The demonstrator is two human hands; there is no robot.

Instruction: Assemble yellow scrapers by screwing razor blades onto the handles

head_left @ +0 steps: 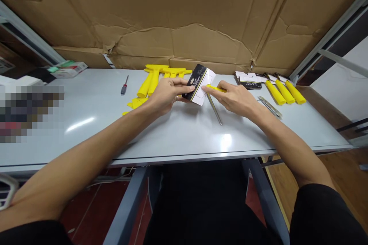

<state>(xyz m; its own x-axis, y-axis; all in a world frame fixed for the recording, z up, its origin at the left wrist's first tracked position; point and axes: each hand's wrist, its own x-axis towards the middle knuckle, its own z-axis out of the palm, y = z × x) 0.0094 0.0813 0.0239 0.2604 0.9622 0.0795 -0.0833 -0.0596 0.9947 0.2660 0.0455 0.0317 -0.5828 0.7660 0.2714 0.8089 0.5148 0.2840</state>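
My left hand (168, 93) pinches a folded black-and-white packaging card (204, 87) by its black printed side, above the middle of the table. On the card's right side, my right hand (237, 97) is closed around a small yellow plastic piece (216, 89). Its fingertips reach the white face of the card. Most of the yellow piece is hidden by the fingers. Just below, a metal rod with a pointed tip (215, 110) slants toward the table front; its upper end is hidden. Several yellow plastic scrapers (153, 80) lie behind my left hand.
Three carded yellow handles (284, 92) lie at the right, beside stacked black-and-white cards (249, 80) and thin metal strips (270, 107). A small screwdriver (124, 86) and a box (69, 69) are at the left. A cardboard sheet (172, 11) walls off the table's back.
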